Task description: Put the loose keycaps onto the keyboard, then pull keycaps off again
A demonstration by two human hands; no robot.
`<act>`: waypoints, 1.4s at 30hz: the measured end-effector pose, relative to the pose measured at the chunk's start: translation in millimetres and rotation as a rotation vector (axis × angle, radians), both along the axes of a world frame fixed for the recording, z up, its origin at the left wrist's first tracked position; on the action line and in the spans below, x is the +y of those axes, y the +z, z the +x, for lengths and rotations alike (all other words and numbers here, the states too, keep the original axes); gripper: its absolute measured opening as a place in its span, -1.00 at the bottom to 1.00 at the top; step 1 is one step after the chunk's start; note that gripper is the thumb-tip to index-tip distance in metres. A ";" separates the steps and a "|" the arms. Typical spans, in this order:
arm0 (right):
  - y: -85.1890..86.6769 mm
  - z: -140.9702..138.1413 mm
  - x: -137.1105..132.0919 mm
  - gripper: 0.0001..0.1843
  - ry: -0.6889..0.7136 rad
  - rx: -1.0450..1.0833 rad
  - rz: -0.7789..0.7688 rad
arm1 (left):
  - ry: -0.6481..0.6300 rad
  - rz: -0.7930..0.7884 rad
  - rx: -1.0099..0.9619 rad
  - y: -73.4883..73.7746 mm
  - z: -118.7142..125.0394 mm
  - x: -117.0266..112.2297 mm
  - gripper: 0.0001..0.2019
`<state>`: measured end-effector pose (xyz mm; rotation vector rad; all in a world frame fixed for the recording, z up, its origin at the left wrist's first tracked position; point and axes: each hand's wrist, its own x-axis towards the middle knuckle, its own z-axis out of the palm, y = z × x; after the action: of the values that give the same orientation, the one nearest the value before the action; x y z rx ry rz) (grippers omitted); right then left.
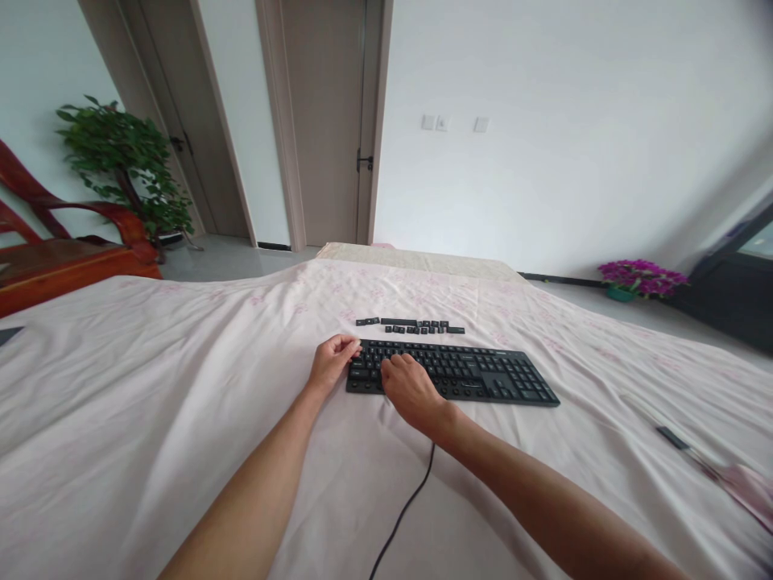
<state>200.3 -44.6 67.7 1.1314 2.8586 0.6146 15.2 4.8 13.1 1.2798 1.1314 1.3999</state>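
A black computer keyboard [501, 385] lies on the cloth, and several round key sockets show bare along its near rows. At its far left corner my left hand [334, 359] is closed, thumb and fingers pinched together on the edge. Over the left part of the keys, my right hand [414, 389] is curled shut with its fingertips down at the keys; whatever they hold is hidden. Just beyond the keyboard, loose black keycaps [426, 329] lie in two rows, with a long space bar keycap [398, 321] among them.
A black cable [406, 511] runs toward me across the wrinkled pink cloth [181, 451]. To the right lies a slim tool with a black part [672, 437], near a pink item [749, 491]. A wooden chair [78, 242] stands at the left, and potted magenta flowers [643, 278] at the right.
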 end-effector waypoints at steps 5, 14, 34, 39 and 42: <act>1.3 -5.5 -5.5 -0.86 0.066 -0.047 0.001 | -0.002 0.001 0.027 2.1 0.8 -2.3 -0.63; 12.4 15.6 9.2 -0.73 -0.055 0.160 -0.186 | 0.028 -0.009 -0.009 2.6 1.9 -2.1 -0.60; 0.8 2.1 135.8 -0.78 -0.373 0.284 -0.108 | 0.077 -0.029 -0.010 0.5 2.1 3.3 -0.61; 4.4 1.7 127.9 -0.81 -0.347 0.312 -0.130 | 0.073 -0.032 -0.013 -0.9 3.0 4.4 -0.62; 8.3 3.3 117.2 -0.81 -0.366 0.362 -0.155 | 0.073 -0.015 -0.017 0.4 3.8 3.9 -0.63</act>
<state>203.6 72.6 76.0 1.8359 2.7796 0.1808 19.1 8.7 13.5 1.2246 1.1857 1.4501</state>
